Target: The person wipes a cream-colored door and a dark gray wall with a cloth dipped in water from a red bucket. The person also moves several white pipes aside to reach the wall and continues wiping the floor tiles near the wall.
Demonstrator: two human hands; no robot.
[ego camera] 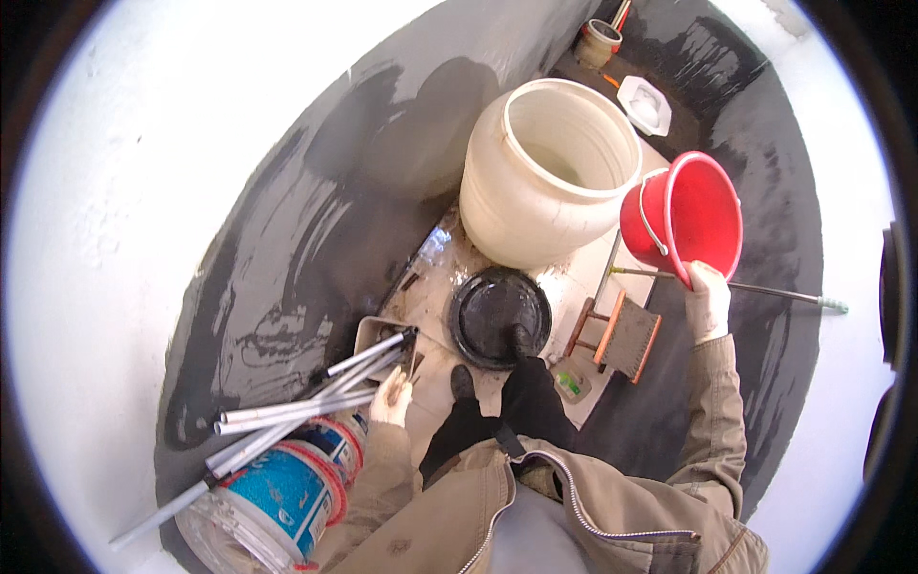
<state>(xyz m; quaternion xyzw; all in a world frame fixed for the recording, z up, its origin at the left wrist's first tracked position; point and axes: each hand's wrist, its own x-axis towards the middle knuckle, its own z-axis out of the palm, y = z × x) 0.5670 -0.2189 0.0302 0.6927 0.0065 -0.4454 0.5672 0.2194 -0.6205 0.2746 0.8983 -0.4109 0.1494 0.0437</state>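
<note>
My right hand (708,300), in a whitish glove, grips the rim of a red plastic bucket (649,215). The bucket is tipped so that its inside shows, and its white handle hangs along the side. My left hand (391,398), gloved too, is low on the left with the fingers extended and nothing visible in it. Beside it, several grey pipes (287,415) lie across a dirty rectangular container (373,330). Ahead stands a large cream plastic barrel (495,194) with some liquid at its bottom. A black round basin (466,308) is before my feet, one shoe overlapping it.
A small stool (627,341) lies on the right, near a long-handled pole (774,293). Blue paint buckets (280,495) stand at lower left. A squat toilet (645,107) and a small pot (597,46) are at the back. The tiled floor (430,344) looks wet.
</note>
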